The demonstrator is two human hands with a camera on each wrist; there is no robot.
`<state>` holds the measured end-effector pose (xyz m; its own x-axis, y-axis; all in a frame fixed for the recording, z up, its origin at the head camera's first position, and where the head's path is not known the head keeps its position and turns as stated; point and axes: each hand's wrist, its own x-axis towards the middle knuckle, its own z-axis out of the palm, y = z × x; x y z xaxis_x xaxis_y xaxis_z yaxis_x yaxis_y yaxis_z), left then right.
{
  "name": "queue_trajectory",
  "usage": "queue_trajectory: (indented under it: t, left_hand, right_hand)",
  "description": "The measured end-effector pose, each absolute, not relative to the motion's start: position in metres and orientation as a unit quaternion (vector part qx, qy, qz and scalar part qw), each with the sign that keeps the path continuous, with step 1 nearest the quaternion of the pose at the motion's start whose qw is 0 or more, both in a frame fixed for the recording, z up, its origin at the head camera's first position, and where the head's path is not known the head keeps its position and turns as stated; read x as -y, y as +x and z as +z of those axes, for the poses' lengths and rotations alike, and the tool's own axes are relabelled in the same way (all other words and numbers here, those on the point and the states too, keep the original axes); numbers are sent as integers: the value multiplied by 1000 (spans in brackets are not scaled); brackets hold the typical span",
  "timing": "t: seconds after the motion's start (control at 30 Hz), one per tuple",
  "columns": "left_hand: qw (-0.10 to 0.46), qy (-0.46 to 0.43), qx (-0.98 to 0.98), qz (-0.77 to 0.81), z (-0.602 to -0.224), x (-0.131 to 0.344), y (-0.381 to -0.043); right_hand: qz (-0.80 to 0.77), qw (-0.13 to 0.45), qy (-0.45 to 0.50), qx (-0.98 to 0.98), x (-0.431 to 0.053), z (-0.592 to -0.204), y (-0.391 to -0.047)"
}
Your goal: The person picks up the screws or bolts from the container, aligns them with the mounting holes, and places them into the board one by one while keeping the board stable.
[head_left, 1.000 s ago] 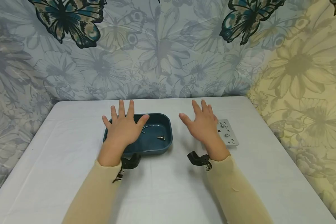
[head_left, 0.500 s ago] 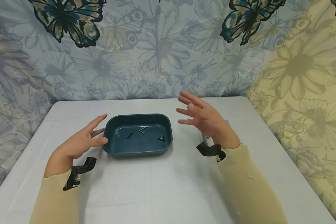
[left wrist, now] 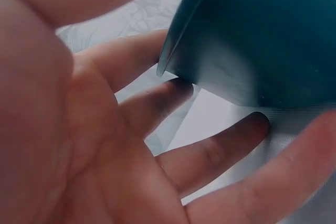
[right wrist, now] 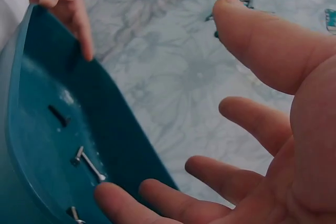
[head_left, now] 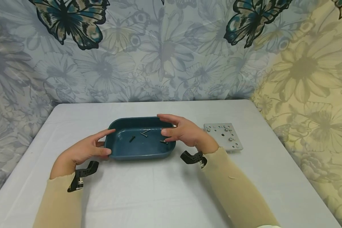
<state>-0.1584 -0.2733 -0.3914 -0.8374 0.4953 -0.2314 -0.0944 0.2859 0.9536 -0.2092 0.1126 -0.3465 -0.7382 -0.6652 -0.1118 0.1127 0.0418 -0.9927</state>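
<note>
A dark teal tray point(head_left: 139, 148) lies on the white table, with several small screws point(head_left: 143, 134) inside. My left hand point(head_left: 85, 148) is at the tray's left end, thumb near the front corner and a finger on the rim. In the left wrist view, the fingers point(left wrist: 210, 161) reach fairly straight toward the tray wall point(left wrist: 181, 35), fingertips right at its lower edge. My right hand point(head_left: 185, 131) hovers over the tray's right end with fingers spread and nothing held. The right wrist view shows its fingertips point(right wrist: 113, 198) overlapping the tray's near end, with a dark screw point(right wrist: 59, 115) beyond.
Right of the tray lies a grey metal plate point(head_left: 223, 137) with holes and a few screws in it. A floral butterfly-print cloth point(head_left: 165, 57) hangs behind the table point(head_left: 148, 196). Each wrist wears a black camera mount point(head_left: 86, 171).
Both hands were held spread over the table. The left swung out to the tray's left end and came onto its rim; the right turned, then moved left and down over the tray's right end.
</note>
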Motion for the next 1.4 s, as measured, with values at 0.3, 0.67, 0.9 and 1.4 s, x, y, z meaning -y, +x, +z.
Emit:
queue_trajectory:
  t: [0.3,0.67,0.9,1.4]
  left_hand:
    - [246,126,-768,578,-396,275,-159]
    - [242,122,-780,565,-396,278,-157]
    - [249,124,-781,559,-393,277,-158]
    - [250,135,-812,510,-385,279,-162]
  right_hand:
    - [-694,276,-172,-642,-135,-354,-204]
    - [-497,122,-111,-852,-264,-336,-182]
    - [-458,192,-46,-867,-338,-356,-166]
    - [-551,151,-40,-819,-328,-417,-182]
